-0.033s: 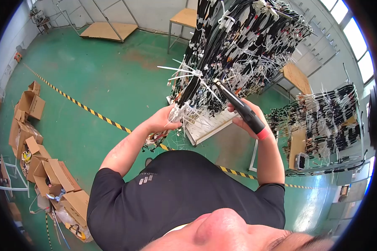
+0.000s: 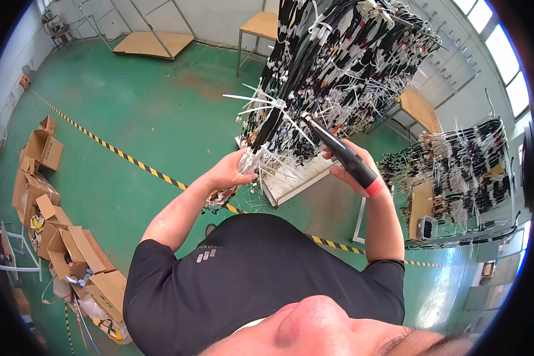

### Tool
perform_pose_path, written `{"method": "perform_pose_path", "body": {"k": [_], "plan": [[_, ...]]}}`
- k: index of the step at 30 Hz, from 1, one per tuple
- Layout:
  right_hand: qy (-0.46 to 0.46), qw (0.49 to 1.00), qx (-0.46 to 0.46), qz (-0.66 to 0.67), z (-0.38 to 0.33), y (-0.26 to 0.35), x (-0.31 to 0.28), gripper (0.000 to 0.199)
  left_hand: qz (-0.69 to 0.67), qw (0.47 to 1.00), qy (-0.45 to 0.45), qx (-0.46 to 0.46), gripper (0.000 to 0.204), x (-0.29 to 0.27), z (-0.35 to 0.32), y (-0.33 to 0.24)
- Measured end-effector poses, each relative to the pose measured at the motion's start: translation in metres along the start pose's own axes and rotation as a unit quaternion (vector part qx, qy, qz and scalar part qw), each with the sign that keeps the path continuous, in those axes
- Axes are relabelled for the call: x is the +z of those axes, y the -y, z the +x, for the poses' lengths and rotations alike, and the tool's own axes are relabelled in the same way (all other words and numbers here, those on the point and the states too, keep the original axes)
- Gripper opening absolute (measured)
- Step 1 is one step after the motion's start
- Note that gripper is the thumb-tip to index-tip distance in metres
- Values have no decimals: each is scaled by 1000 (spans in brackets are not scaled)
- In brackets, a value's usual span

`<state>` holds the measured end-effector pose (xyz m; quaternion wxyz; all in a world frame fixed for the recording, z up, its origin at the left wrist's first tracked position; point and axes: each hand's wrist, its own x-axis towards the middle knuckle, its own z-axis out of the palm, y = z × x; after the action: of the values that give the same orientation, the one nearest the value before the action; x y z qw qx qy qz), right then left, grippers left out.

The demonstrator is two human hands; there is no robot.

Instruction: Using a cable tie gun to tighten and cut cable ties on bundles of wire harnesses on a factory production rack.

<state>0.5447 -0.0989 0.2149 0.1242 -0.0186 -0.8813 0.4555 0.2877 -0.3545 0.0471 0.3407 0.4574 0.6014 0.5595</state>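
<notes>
A tall rack of black cable bundles (image 2: pixel 344 53) bristling with white cable ties stands in front of me over a white peg board (image 2: pixel 296 181). My left hand (image 2: pixel 228 171) grips the lower end of one black bundle (image 2: pixel 267 133) where several white ties stick out. My right hand (image 2: pixel 355 172) holds a long black tool with a red butt (image 2: pixel 344 155). The tool's tip points up and left into the bundle, close to the ties.
Open cardboard boxes (image 2: pixel 53 237) lie on the green floor at the left. A yellow-black tape line (image 2: pixel 130 160) crosses the floor. A wooden table (image 2: pixel 261 26) and a low wooden platform (image 2: pixel 154 44) stand at the back. A second cable rack (image 2: pixel 457 172) stands at the right.
</notes>
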Motion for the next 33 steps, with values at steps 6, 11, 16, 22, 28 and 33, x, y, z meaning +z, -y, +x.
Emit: {"method": "perform_pose_path", "body": {"k": [6,11,16,22,28,33], "plan": [[-143,844,-167,-489,10,30,13,53,1,999,-44,0,40,4,-19,-13],[-136,820,-126,-542,4,-5,29,59,-44,998,3,-33,39,-6,-27,-35],[-223,846,-202,-440,7,-11,44,59,-125,988,64,-59,42,-7,-29,-35],[-169,860,-189,-443,16,-14,58,58,-134,982,107,-78,42,-5,-33,-39],[-195,861,-207,-422,18,-15,65,57,-138,980,95,-109,35,-1,-39,-46],[-284,837,-245,-399,13,-25,70,57,-168,975,115,-92,35,-3,-38,-44]]}}
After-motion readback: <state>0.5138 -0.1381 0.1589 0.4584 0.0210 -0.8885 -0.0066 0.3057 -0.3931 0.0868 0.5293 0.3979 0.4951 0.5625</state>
